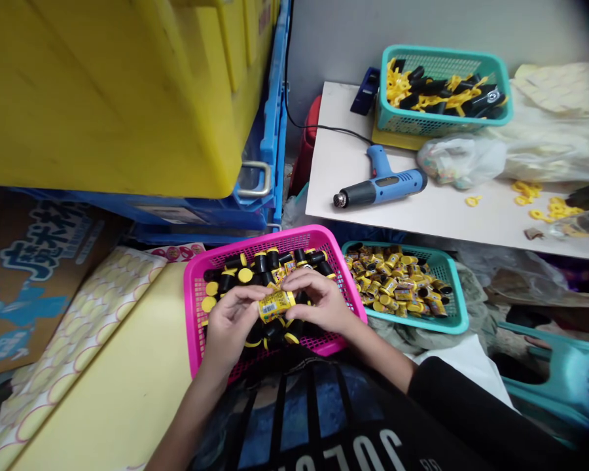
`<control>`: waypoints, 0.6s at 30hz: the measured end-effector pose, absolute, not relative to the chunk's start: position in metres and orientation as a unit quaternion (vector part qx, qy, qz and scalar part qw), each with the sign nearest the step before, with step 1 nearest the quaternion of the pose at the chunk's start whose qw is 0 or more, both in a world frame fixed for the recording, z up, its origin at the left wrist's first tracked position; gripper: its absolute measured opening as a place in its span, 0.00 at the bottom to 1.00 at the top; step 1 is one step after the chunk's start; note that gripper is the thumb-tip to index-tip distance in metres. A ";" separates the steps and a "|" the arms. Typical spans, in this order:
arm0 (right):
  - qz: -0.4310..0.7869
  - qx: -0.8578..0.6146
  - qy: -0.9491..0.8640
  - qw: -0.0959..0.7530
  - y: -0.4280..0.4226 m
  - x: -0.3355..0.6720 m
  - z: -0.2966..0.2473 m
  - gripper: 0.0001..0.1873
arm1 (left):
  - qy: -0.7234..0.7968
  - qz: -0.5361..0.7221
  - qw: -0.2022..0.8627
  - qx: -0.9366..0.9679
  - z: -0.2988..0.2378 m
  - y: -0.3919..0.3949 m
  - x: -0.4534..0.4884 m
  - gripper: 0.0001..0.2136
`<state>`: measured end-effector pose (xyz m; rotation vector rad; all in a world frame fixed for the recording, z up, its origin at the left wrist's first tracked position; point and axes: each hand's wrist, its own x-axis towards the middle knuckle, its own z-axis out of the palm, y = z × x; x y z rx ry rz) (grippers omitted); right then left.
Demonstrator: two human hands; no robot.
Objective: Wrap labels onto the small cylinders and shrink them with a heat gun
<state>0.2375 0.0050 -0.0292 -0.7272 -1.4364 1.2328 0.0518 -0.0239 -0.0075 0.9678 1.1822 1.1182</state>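
Between my two hands is a small yellow cylinder with a printed label (275, 305), held sideways above a pink basket (192, 327). My left hand (233, 320) pinches its left end with thumb and fingers. At the other end, my right hand (319, 301) closes its fingers and thumb around it. Under both hands, the pink basket holds many black cylinders with yellow caps (245, 275), and a few labelled ones lie among them. To the right stands a teal basket (459, 301) heaped with yellow labelled cylinders (397, 284).
A blue heat gun (397, 186) lies on the white table (324, 157), near another teal basket (503, 91) of black and yellow parts. Yellow crates (127, 98) and blue crates (269, 144) rise at left. Label sheets (73, 340) lie lower left; a teal stool (569, 366) stands right.
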 end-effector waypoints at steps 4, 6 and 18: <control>0.466 -0.313 -0.656 0.505 0.004 0.236 -0.028 0.17 | 0.480 0.436 0.621 0.440 0.004 -0.021 0.056 0.16; 0.514 -0.317 -0.634 0.484 0.002 0.237 -0.028 0.18 | 0.512 0.432 0.574 0.471 0.007 -0.019 0.060 0.15; 0.781 -0.272 -0.394 0.401 -0.005 0.218 -0.040 0.22 | 0.494 0.464 0.421 0.603 0.006 -0.022 0.069 0.10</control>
